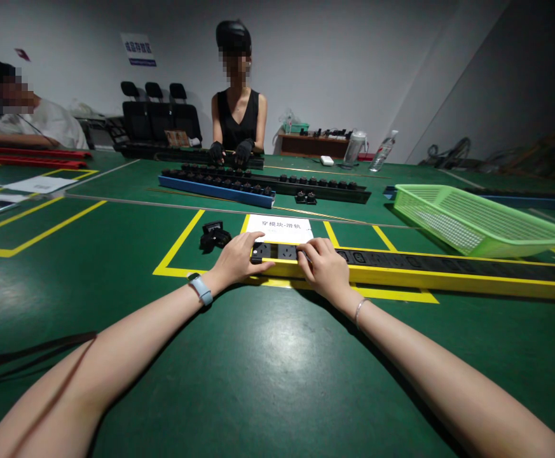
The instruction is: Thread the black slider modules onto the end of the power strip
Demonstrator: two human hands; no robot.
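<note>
While both hands [236, 259] [328, 267] clasp its left end, yellow rail [423, 278], extending rightward (sockets [287, 252] inside)

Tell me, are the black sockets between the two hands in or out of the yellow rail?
In: the black sockets sit in the channel of the yellow rail, lined up behind its front wall.

Layout on the table [277, 388], around the socket strip [424, 278].
The left hand [233, 259] is at the strip's left end, the right hand [327, 264] just farther right on it. Loose modules [214, 238] lie off that end, a paper sheet [280, 227] just behind it, and a basket [506, 245] behind the strip's right part. Farther behind the strip lie a rail [215, 192] and a second rail [322, 189], with a jug [353, 151] and a bottle [384, 151] standing beyond; a co-worker [239, 117] is behind the strip's left end, across the table.
</note>
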